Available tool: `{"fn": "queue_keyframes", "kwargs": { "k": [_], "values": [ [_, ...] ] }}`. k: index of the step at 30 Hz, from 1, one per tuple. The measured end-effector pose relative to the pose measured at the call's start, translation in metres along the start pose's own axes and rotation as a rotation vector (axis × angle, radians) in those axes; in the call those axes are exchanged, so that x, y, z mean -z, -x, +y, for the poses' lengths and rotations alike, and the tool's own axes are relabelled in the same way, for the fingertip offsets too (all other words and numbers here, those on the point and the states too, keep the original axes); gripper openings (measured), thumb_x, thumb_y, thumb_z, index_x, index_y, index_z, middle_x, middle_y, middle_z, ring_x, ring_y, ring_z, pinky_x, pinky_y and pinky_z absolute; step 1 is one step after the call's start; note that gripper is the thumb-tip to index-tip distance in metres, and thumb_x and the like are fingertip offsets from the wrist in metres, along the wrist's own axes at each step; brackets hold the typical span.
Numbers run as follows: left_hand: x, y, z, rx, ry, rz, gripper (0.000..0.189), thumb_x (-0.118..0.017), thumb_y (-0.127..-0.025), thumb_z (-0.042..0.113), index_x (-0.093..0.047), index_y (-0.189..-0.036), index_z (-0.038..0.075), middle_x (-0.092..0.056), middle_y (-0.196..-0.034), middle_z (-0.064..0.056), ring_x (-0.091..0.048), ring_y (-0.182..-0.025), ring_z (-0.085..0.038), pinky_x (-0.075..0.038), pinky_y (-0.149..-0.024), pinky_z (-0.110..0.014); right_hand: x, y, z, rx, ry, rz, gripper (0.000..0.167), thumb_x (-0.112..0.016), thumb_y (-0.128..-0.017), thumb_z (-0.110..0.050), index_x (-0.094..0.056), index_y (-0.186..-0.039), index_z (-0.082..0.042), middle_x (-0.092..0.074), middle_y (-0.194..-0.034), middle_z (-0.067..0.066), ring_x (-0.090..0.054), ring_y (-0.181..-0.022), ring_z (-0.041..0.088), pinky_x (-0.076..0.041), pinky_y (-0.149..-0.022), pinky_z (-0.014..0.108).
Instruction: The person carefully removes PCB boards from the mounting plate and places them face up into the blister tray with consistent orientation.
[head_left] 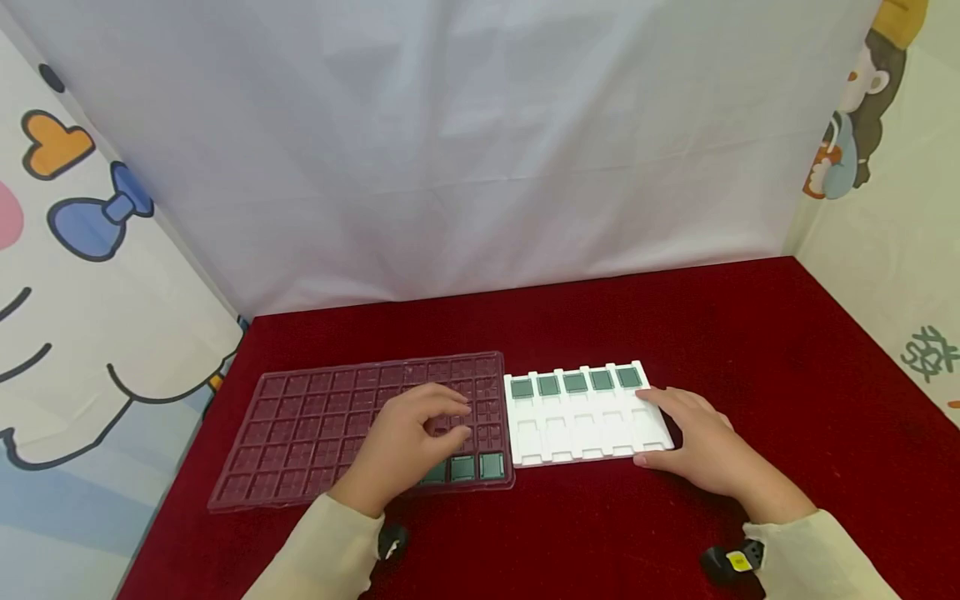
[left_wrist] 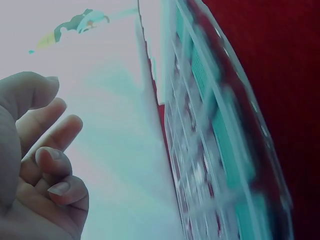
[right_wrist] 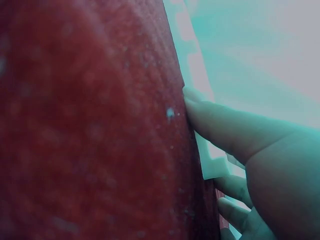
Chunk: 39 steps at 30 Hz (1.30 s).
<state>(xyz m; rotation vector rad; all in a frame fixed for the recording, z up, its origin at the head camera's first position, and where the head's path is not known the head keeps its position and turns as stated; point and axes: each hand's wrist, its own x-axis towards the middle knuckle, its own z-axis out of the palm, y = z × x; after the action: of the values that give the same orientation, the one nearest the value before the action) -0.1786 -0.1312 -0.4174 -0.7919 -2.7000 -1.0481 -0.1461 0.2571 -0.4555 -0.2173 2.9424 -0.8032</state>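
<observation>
A clear plastic tray (head_left: 300, 408) of many small pockets lies on the left, with several green square chips (head_left: 462, 468) in its near row at the right end. Against its right side sits a white tray (head_left: 570, 425), whose far row holds several green square chips (head_left: 575, 382). My left hand (head_left: 412, 433) hovers over the clear tray; its fingers (left_wrist: 60, 160) curl loosely and hold nothing that I can see. At the white tray's right end, my right hand (head_left: 697, 442) holds it, thumb (right_wrist: 220, 120) at the near edge and index finger on the right edge.
A dark red cloth (head_left: 600, 533) covers the table. White fabric (head_left: 480, 167) hangs behind it. Printed cloth panels (head_left: 90, 333) stand at the left and right sides. Each wrist wears a small black device (head_left: 731, 562).
</observation>
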Motion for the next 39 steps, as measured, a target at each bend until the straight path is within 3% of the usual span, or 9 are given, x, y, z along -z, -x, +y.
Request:
{"fn": "queue_keyframes", "kwargs": {
  "k": [11,16,23,31,39],
  "values": [
    [-0.028,-0.038,0.023,0.0,0.06,-0.017,0.019,-0.08,-0.09,0.017,-0.081,-0.108,0.012,-0.07,-0.116,0.006,-0.056,-0.078,-0.013,-0.052,-0.071,-0.03,0.002,0.0,0.0,-0.001,0.007,-0.001,0.091,-0.088,-0.079,-0.044,-0.047,-0.153,-0.009,-0.042,-0.152,0.03,-0.033,-0.14,0.05,-0.027,-0.105,0.074],
    [-0.034,-0.05,0.032,0.015,0.06,0.028,0.018,-0.078,-0.092,0.018,-0.081,-0.11,0.014,-0.07,-0.119,0.006,-0.054,-0.075,-0.011,-0.051,-0.068,-0.028,0.001,-0.001,0.0,0.002,0.008,-0.007,0.091,-0.088,-0.079,-0.043,-0.047,-0.153,-0.01,-0.043,-0.153,0.029,-0.033,-0.14,0.049,-0.027,-0.104,0.074],
    [-0.046,-0.064,0.033,0.034,0.09,0.034,0.019,-0.075,-0.094,0.019,-0.081,-0.111,0.012,-0.07,-0.118,0.005,-0.055,-0.077,-0.01,-0.052,-0.068,-0.028,0.0,-0.001,0.0,-0.002,0.004,-0.009,0.091,-0.088,-0.079,-0.043,-0.046,-0.153,-0.011,-0.042,-0.153,0.029,-0.033,-0.14,0.049,-0.026,-0.105,0.074],
    [-0.06,-0.074,0.028,0.257,0.259,0.009,0.021,-0.078,-0.093,0.021,-0.08,-0.113,0.012,-0.069,-0.11,0.005,-0.054,-0.085,-0.018,-0.05,-0.072,-0.032,0.0,-0.001,0.0,0.001,0.01,-0.004,0.091,-0.089,-0.079,-0.043,-0.047,-0.153,-0.01,-0.043,-0.153,0.029,-0.033,-0.14,0.049,-0.027,-0.105,0.074],
    [-0.071,-0.078,0.027,0.321,0.258,-0.018,0.022,-0.077,-0.093,0.021,-0.08,-0.113,0.013,-0.07,-0.113,0.002,-0.055,-0.087,-0.018,-0.051,-0.074,-0.033,0.001,0.0,-0.001,-0.006,0.009,-0.005,0.091,-0.089,-0.079,-0.042,-0.047,-0.153,-0.01,-0.043,-0.153,0.029,-0.033,-0.14,0.049,-0.027,-0.105,0.074]
  ]
}}
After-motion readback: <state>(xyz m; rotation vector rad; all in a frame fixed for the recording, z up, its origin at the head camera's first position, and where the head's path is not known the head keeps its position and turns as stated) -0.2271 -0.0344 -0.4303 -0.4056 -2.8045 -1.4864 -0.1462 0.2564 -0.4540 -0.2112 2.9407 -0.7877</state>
